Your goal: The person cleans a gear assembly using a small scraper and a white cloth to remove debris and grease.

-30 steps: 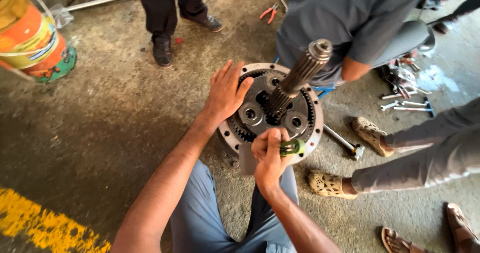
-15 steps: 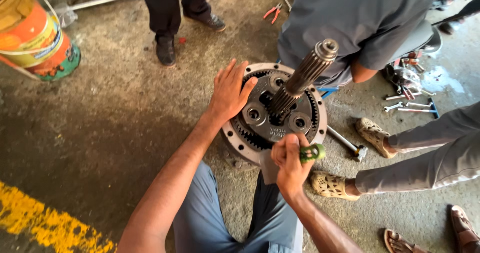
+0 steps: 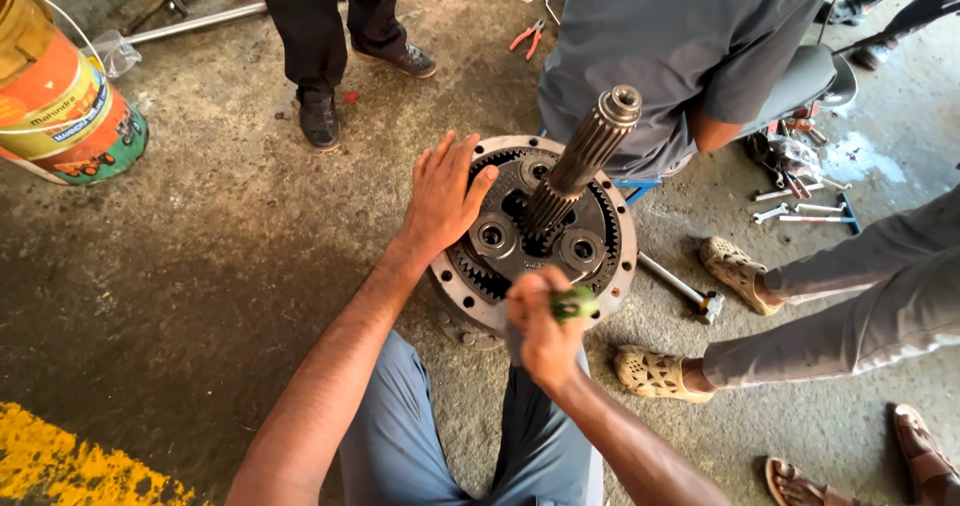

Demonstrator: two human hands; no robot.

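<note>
left hand flat on gear hub rim, fingers spread; right hand fisted round green-handled tool at near edge, splined shaft upright, tilted

One gear housing sits on the floor, with one splined shaft rising from it. Three small planet gears show inside: one at nine o'clock of the shaft's foot, one at four, one at twelve. Two hands work it: left hand, right hand. One painted drum. One red-handled pair of pliers. One hammer.
</note>
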